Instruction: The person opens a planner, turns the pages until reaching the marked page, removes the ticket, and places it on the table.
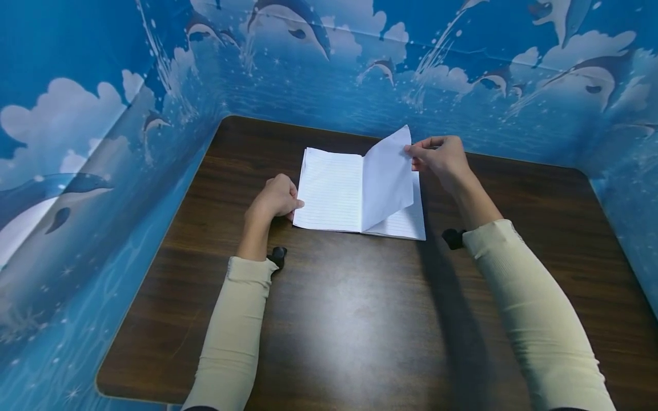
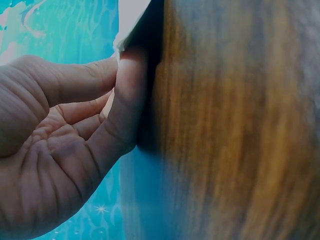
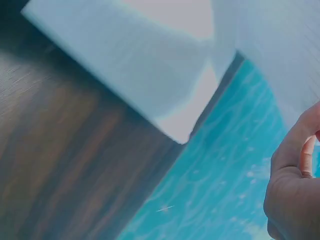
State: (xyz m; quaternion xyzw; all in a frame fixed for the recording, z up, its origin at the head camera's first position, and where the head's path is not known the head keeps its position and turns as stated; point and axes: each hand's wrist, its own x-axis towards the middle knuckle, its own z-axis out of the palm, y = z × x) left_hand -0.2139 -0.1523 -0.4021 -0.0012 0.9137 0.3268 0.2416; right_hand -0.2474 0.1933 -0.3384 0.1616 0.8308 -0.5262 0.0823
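An open notebook (image 1: 329,191) with ruled white pages lies on the brown table. At its left edge my left hand (image 1: 276,197) pinches the lower left side between thumb and fingers; the left wrist view shows the thumb and index finger of that hand (image 2: 75,115) closed on the paper edge. My right hand (image 1: 444,160) pinches the outer edge of a raised page (image 1: 389,174), which stands tilted up from the spine. Under it shows part of the right-hand ruled page (image 1: 406,222). In the right wrist view the right hand (image 3: 297,180) is partly cut off at the edge.
The dark wood-grain table (image 1: 329,319) has rounded corners and a light glare at its middle. Blue dolphin-print sheeting (image 1: 319,85) stands behind and to the left of it. Small black devices (image 1: 453,238) sit at both wrists.
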